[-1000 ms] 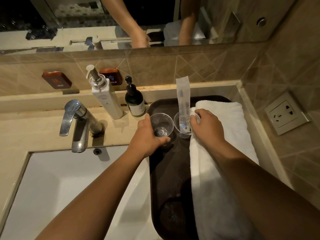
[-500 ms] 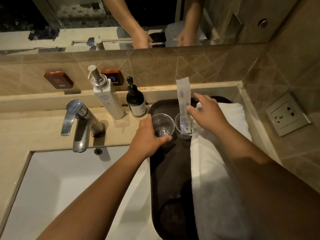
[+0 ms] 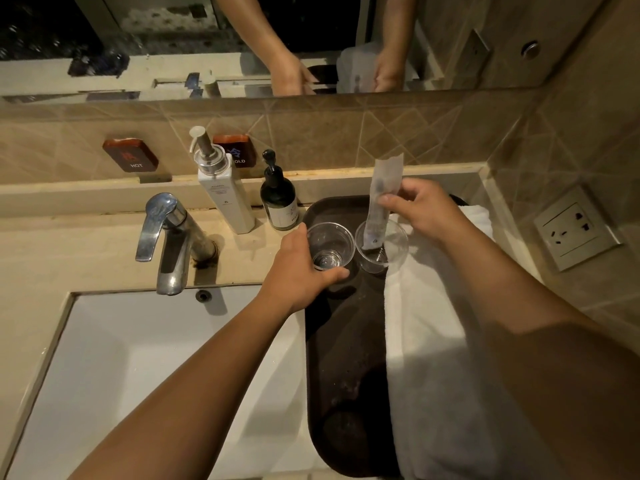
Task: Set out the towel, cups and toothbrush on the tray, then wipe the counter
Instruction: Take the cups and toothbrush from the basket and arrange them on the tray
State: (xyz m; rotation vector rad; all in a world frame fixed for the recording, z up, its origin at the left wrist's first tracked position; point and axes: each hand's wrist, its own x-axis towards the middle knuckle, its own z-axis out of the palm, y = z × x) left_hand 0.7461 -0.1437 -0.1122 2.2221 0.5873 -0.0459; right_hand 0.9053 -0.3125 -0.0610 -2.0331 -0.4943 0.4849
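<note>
Your right hand (image 3: 420,211) has risen off the towel (image 3: 433,341) to pinch the wrapped toothbrush (image 3: 382,199) standing in one cup (image 3: 381,245), while your left hand (image 3: 299,271) grips the other cup (image 3: 330,245) on the tray (image 3: 346,358).

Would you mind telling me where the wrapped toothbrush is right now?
The wrapped toothbrush stands in the right-hand cup at the far end of the tray, pinched by the right hand, beside the towel.

Head-worn wide-angle view, facing steeply down, close over counter (image 3: 86,251)
</note>
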